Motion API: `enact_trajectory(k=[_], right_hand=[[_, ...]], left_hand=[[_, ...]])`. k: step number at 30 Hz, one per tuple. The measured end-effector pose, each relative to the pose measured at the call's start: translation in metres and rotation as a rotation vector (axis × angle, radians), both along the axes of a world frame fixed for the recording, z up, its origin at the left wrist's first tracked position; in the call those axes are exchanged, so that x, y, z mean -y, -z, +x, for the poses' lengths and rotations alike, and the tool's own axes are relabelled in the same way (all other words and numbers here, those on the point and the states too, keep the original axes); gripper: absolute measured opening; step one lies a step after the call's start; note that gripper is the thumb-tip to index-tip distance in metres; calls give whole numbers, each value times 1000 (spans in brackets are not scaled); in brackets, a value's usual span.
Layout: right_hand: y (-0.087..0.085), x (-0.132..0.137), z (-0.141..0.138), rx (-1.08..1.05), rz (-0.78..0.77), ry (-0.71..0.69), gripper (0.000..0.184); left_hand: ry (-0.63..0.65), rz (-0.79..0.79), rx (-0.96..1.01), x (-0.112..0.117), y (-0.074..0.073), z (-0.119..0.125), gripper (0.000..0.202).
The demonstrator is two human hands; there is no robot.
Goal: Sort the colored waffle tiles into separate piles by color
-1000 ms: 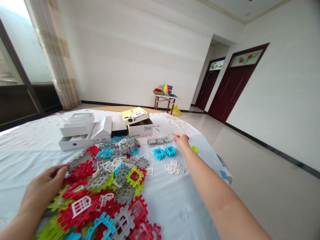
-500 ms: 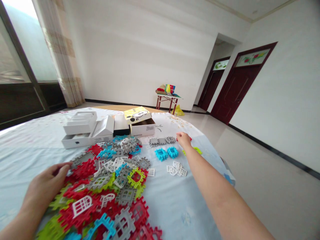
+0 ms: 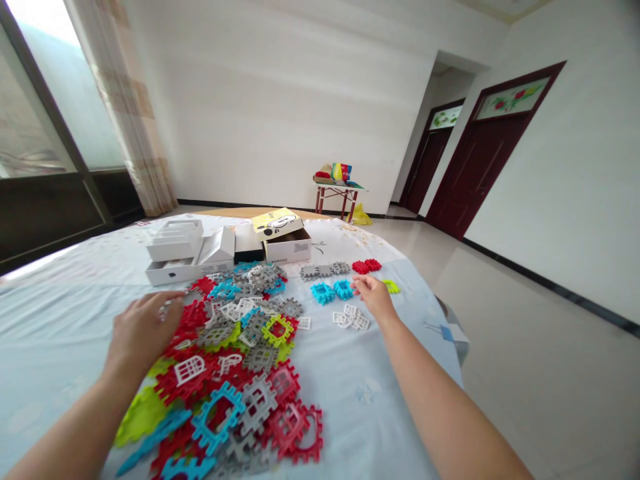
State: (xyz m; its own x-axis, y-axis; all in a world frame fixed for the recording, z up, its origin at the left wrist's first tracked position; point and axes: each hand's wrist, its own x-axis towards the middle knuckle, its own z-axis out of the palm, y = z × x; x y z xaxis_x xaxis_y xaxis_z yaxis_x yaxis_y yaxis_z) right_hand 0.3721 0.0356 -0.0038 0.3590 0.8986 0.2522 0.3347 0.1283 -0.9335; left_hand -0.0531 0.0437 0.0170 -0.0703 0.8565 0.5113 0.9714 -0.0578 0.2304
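Note:
My left hand [image 3: 147,330] is closed at the left edge of the heap, its fingers curled around a small white-grey piece [image 3: 165,309] whose shape is mostly covered. Beneath and beside it lie red toothed building plates [image 3: 193,320]. My right hand [image 3: 374,295] is over the cloth with its fingers loosely apart and nothing visible in them. Its fingertips are beside two blue toothed plates [image 3: 331,291]; whether they touch is unclear. Red plates [image 3: 367,266] lie just beyond the right hand, and a lime-green plate [image 3: 391,286] is partly behind it. White window pieces [image 3: 351,317] lie nearer.
The mixed heap of plates [image 3: 240,360] spreads across the cloth-covered round table [image 3: 360,413]. A row of grey plates [image 3: 325,269] lies past the blue ones. White boxes [image 3: 175,267] and a yellow-lidded box [image 3: 285,245] stand at the back. A small side table [image 3: 340,189] is by the wall.
My right hand has drawn back from the red plates, which now show fully. My left hand has moved up and right along the heap. The view has shifted slightly.

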Motion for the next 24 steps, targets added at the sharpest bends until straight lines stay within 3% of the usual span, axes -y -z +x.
enact_trajectory(k=[4, 9, 16, 24], right_hand=[[8, 8, 11, -38, 4, 52, 33], [18, 10, 24, -54, -4, 82, 34], [26, 7, 25, 77, 7, 16, 28], [28, 2, 30, 117, 6, -5, 27]], left_hand=[[330, -51, -62, 18, -24, 54, 36], [531, -148, -159, 21, -37, 121, 38], [437, -367, -379, -19, -30, 173, 36], [365, -501, -332, -38, -15, 185, 23]])
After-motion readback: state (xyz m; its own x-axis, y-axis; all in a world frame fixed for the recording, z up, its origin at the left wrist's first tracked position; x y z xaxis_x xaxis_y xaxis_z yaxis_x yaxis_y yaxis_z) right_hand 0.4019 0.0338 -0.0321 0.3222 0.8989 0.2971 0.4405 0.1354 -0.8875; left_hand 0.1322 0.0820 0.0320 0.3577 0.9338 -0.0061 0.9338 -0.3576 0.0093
